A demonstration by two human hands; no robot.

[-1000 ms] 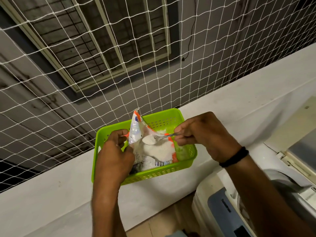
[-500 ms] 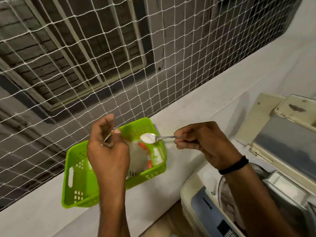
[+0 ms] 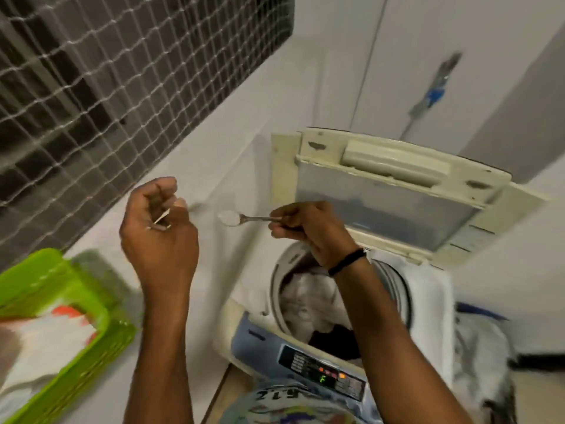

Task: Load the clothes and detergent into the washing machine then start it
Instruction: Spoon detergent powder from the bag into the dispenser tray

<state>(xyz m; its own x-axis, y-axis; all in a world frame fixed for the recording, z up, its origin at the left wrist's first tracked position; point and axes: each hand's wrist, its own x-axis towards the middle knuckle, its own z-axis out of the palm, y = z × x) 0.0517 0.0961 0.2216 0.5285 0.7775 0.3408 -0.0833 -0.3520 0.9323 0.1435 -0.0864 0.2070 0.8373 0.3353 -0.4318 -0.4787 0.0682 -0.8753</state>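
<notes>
While pinched at its handle end by the right hand [image 3: 301, 223], spoon [image 3: 244, 218] kept nearly level, long axis running left to right, bowl pointing left toward the left hand [image 3: 159, 228], handle vanishing into the curled right fingers [image 3: 284, 217]. White detergent powder [image 3: 228, 218] heaped in the bowl. Bowl hanging in the gap between the two hands, nearer the right, over the pale ledge [image 3: 214, 154] and just left of the washing machine [image 3: 428, 301], not above the drum opening. Right hand clenched around the handle, black band [image 3: 347, 262] at the wrist, forearm crossing the drum [image 3: 305, 301].

Left hand raised at about the same height, well apart from the spoon bowl, fingers curled inward and pinching something thin and pale, too blurred to name.

Below the right wrist, drum open, with pale and dark clothes [image 3: 312, 304] inside. Lid [image 3: 394, 191] folded up at the back, standing behind the right hand. Control panel [image 3: 324, 374] along the near edge, lit with a green digit and orange lights.

At lower left, green basket [image 3: 61, 347] on the ledge, well apart from both hands, holding a white and orange detergent packet [image 3: 46, 338], blurred. Netting [image 3: 107, 81] stretched over the dark opening at upper left. Grey cloth [image 3: 480, 347] lying to the right of the machine
</notes>
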